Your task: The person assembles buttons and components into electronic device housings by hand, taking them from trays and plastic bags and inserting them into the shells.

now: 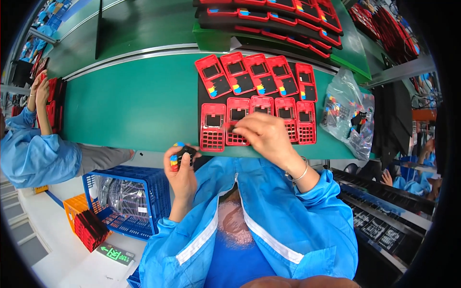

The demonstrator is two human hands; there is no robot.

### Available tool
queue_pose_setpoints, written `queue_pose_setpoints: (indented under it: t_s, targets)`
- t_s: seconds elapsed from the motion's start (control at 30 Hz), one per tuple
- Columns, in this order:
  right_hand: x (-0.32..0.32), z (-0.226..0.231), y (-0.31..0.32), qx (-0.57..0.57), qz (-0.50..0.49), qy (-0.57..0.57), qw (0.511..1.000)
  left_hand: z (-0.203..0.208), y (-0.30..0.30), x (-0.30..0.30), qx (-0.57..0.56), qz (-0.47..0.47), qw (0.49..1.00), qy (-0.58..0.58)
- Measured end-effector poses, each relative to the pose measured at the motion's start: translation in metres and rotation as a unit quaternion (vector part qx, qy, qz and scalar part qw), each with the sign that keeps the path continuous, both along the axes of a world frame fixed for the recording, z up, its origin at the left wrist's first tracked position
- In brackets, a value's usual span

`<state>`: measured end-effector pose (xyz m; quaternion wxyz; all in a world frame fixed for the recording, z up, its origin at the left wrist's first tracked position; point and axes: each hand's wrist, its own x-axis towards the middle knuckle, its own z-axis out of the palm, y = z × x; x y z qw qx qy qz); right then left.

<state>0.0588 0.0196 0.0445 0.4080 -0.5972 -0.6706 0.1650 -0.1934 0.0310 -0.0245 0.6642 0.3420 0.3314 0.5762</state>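
Observation:
My left hand (pixel 180 180) is closed around a small bundle of black rubber-looking keypads (pixel 186 153) with blue, yellow and red keys, held just off the table's front edge. My right hand (pixel 264 134) is pinched over the front row of red handset housings, at the second one from the left; a small dark piece seems to show at the fingertips, too small to name. The leftmost front housing (pixel 212 127) has a screen window and open key holes. Behind that row, more red housings (pixel 236 73) carry black lower parts with yellow and blue patches. All lie on a black mat.
A clear plastic bag (pixel 343 108) of keypads lies at the right of the green table (pixel 129 101). Stacked trays of red housings (pixel 288 21) stand at the back. Below left are a blue crate (pixel 129 177) and an orange crate (pixel 73 205). A co-worker (pixel 38 149) works at far left.

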Motion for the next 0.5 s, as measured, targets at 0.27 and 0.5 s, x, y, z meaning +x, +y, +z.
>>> queue_pose_setpoints:
  t_s: [0.27, 0.5]
  targets:
    - [-0.047, -0.046, 0.024, -0.013, 0.045, -0.118, 0.992, -0.028, -0.005, -0.023, 0.043, -0.016, 0.951, 0.304]
    - [-0.051, -0.038, 0.017, 0.030, 0.029, -0.171, 0.984, 0.000, 0.014, -0.010, 0.380, -0.081, 0.754, 0.529]
